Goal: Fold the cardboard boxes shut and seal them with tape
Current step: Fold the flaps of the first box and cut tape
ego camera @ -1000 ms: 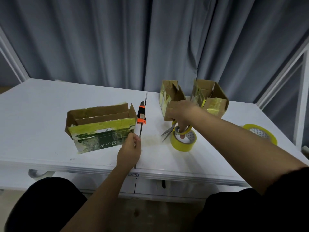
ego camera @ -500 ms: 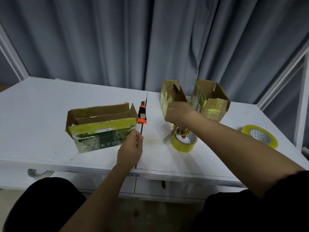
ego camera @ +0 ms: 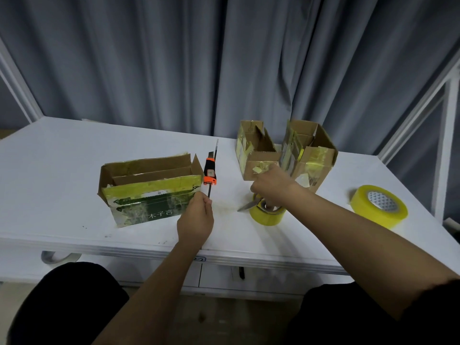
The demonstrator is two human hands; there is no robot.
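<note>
Setting: white table (ego camera: 62, 175) in front of grey-blue curtains (ego camera: 149, 58), with a white frame post (ego camera: 445, 135) at the right edge.
Large box: the green-printed cardboard box (ego camera: 149, 192) stands open-topped on the table's left half, flaps up, with yellow tape along its front rim.
Left hand: the left hand (ego camera: 195, 220) sits at the box's near right corner, fingers curled with fingertips at the corner edge; whether it actually pinches the cardboard cannot be told. Its position matches the earlier frames.
Utility knife: an orange-and-black utility knife (ego camera: 210, 174) lies just right of the box.
Small boxes: two small cardboard boxes (ego camera: 258, 150) and (ego camera: 311, 155) stand open, side by side, at the back right.
Right hand: the right hand (ego camera: 271, 185) grips the handles of the scissors (ego camera: 249, 205) over the nearer tape roll (ego camera: 267, 215); the blades point left. A second ago the scissors hung more steeply; now they lie flatter and lower.
Spare roll: another yellow tape roll (ego camera: 378, 205) lies far right, well apart.
</note>
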